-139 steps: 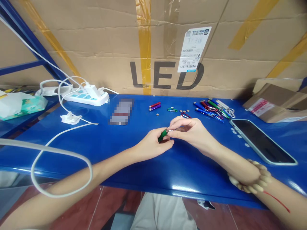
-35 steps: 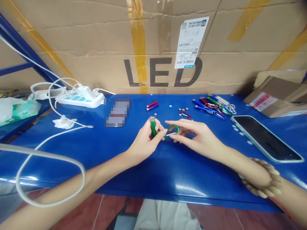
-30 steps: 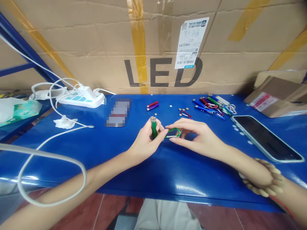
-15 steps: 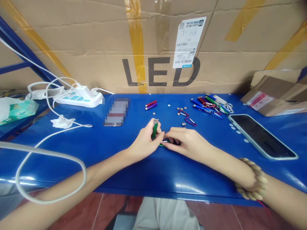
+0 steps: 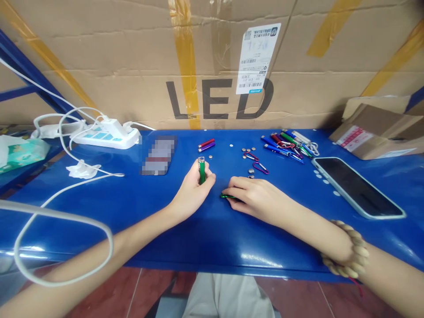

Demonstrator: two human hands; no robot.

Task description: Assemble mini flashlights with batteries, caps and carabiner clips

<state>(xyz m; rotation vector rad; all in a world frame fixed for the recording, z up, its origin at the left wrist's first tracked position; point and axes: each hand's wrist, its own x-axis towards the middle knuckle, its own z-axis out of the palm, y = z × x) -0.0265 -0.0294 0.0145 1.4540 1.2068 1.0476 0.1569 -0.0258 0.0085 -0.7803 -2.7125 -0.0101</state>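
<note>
My left hand [image 5: 195, 187] is closed around a small green flashlight tube [image 5: 202, 172], held upright with its silver end on top. To its right, my right hand [image 5: 248, 194] pinches a thin green carabiner [image 5: 227, 195] low over the blue table; the fingers hide most of it. Just beyond my right hand lie several button cells [image 5: 251, 171] and two red-magenta carabiners [image 5: 261, 167]. A red tube [image 5: 206, 143] and a purple tube [image 5: 207, 147] lie side by side beyond my left hand, with one button cell [image 5: 210, 157] nearby.
Several mini flashlights [image 5: 285, 145] with carabiners lie piled at the back right. A phone [image 5: 357, 187] and a cardboard box [image 5: 367, 132] are to the right. On the left are a power strip [image 5: 106, 137], white cables [image 5: 62, 214] and a blurred flat object [image 5: 158, 155].
My hands have come apart. The left hand has moved left with the green tube, now more upright; the right hand stays nearly in place with the green carabiner.
</note>
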